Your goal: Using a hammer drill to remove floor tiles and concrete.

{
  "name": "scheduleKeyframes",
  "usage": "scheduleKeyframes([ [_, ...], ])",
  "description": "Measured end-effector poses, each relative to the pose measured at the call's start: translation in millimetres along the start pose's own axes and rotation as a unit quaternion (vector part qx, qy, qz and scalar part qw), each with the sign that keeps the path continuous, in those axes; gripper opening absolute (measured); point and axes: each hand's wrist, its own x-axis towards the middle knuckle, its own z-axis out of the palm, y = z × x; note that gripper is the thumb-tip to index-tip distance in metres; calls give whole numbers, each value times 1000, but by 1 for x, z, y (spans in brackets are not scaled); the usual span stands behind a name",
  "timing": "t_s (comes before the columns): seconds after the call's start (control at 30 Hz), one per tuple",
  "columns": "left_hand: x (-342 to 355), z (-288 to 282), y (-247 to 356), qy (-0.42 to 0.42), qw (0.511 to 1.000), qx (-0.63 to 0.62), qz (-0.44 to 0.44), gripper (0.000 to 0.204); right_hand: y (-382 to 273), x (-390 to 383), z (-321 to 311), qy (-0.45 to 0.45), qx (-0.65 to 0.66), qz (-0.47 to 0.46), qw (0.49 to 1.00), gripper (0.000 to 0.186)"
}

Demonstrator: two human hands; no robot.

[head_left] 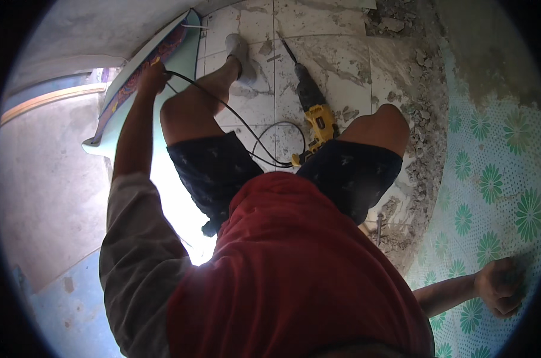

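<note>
My left hand (153, 79) is raised at the upper left, its fingers closed round a black power cord (214, 97). A small yellow bit shows at the fingertips, too small to name. The cord runs down between my knees and loops on the floor by a yellow and black demolition hammer (319, 116). That hammer lies on the tiles with its long chisel bit pointing away from me. At the lower right, my right hand (500, 287) is curled against the flower-patterned wall (491, 185); whatever its fingers hold, if anything, is hidden.
Pale floor tiles (324, 51) are dusty and strewn with chips. Broken rubble (422, 113) lines the wall's foot on the right. A pale green panel (190, 51) with a dark patterned strip stands beside my left hand. A metal rod (379, 228) stands near the rubble.
</note>
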Motion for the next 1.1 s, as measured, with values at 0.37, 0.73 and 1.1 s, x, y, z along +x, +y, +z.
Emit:
scheduleKeyframes([
  [0.37, 32, 10, 105, -96, 958, -200, 179, 42, -7, 0, -3, 31, 93, 41, 994, 28],
  [0.73, 42, 19, 189, -203, 924, -309, 95, 33, -8, -4, -3, 32, 115, 29, 992, 24],
  [1.1, -22, 214, 256, -226, 947, -218, 62, 64, -19, 8, 1, -7, 53, 7, 999, 42],
])
